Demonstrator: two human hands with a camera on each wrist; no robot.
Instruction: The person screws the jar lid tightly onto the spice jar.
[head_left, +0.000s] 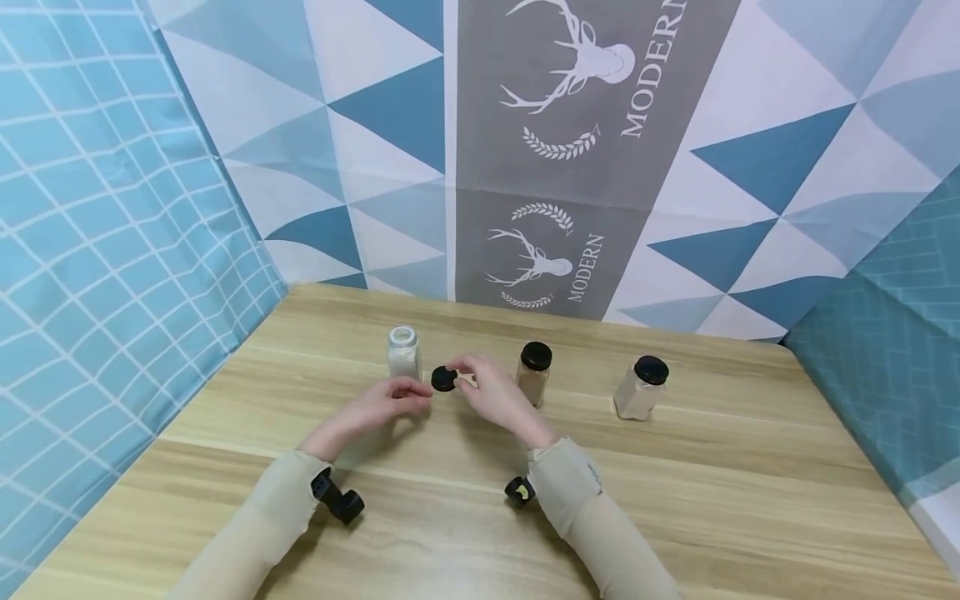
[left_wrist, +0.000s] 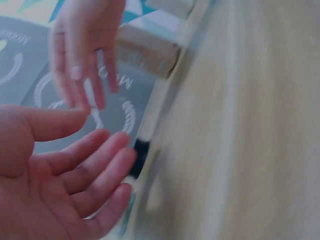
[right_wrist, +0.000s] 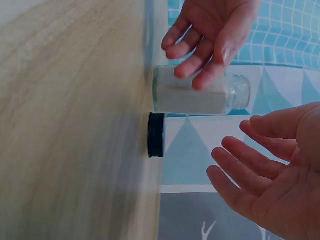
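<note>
An uncapped glass jar (head_left: 405,357) with pale contents stands upright on the wooden table, its threaded mouth bare. Beside it on the tabletop lies a black lid (right_wrist: 156,135). My left hand (head_left: 392,400) hovers in front of the jar, fingers loosely bent and holding nothing; the left wrist view shows its palm and spread fingers (left_wrist: 95,175). Just right of the lid is my right hand (head_left: 491,392), its fingers relaxed. In the right wrist view a gap separates this right hand (right_wrist: 270,175) from the lid.
Two more jars with black lids stand to the right: one with brownish contents (head_left: 533,379) close behind my right hand, another with paler contents (head_left: 640,390) farther right. Patterned cloth (head_left: 390,167) hangs behind the table (head_left: 735,475), and blue tiled cloth (head_left: 97,217) hangs at left.
</note>
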